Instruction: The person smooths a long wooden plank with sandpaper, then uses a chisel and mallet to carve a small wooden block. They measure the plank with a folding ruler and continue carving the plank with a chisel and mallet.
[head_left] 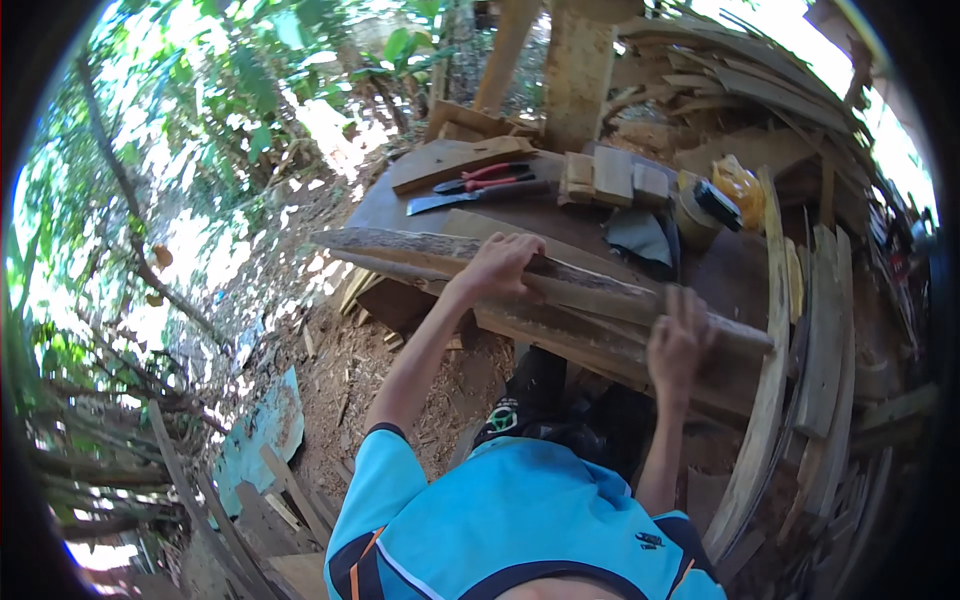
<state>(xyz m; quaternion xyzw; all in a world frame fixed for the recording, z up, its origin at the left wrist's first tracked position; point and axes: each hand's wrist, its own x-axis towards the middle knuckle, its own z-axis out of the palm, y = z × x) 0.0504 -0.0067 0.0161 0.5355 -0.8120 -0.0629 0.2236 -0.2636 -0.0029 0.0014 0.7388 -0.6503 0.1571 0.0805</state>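
A long rough-edged wooden plank (pixel 600 292) lies slantwise across the near side of the worktable (pixel 725 265). My left hand (pixel 503 265) is closed over its upper edge, left of the middle. Nearer the plank's right end is my right hand (pixel 682 335), its fingers stretched out over the wood and slightly blurred; it appears to hold nothing. Below the plank runs another thick board (pixel 560 325). Beyond my left hand lie red-handled pliers (pixel 500 172) and a flat-bladed tool (pixel 443 202) with a dark handle.
Wood blocks (pixel 613 178) stand at the table's back, beside a tub (pixel 695 215) and a yellow plastic bag (pixel 738 185). A long upright slat (pixel 765 410) borders the right side, with stacked boards (pixel 822 340) behind. Scrap wood (pixel 295 490) lies lower left; plants grow far left.
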